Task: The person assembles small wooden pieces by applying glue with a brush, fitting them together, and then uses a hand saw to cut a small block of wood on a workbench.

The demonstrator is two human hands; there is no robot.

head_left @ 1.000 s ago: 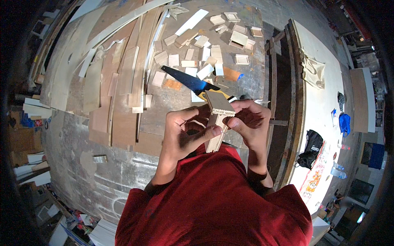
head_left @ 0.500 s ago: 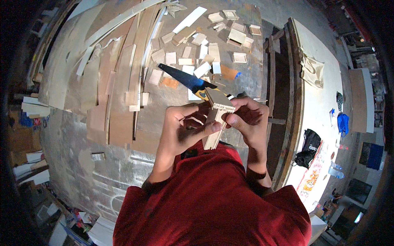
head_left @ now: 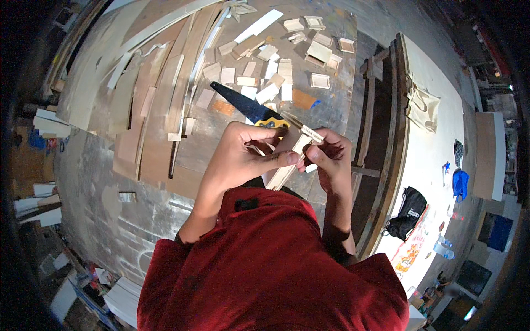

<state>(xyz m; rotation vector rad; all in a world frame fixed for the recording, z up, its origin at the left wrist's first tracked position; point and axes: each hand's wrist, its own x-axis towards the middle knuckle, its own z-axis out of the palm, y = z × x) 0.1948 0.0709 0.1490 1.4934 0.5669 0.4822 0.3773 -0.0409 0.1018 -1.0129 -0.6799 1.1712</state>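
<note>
My left hand (head_left: 237,151) and my right hand (head_left: 333,157) hold a small wooden assembly (head_left: 280,177) in front of my chest. It looks like thin plywood strips set in a T, their pale rough edges facing me. The left thumb presses on its side, with the other fingers curled behind. On the right, thumb and fingers pinch it near the crosspiece. Just beyond, a handsaw (head_left: 237,102) with a dark blade and a yellow and black handle lies on the work surface; my left hand partly covers the handle.
Several small wooden blocks and shallow frames (head_left: 319,81) are scattered past the saw. Long boards (head_left: 160,99) lie to the left. At right, a pale tabletop (head_left: 422,160) carries a cloth bag (head_left: 424,105), a black drawstring bag (head_left: 408,212) and a plastic bottle (head_left: 443,247).
The wooden assembly has tilted in my hands, so its flat top face shows less and its edge more. Both hands keep their hold on it. My view has shifted slightly.
</note>
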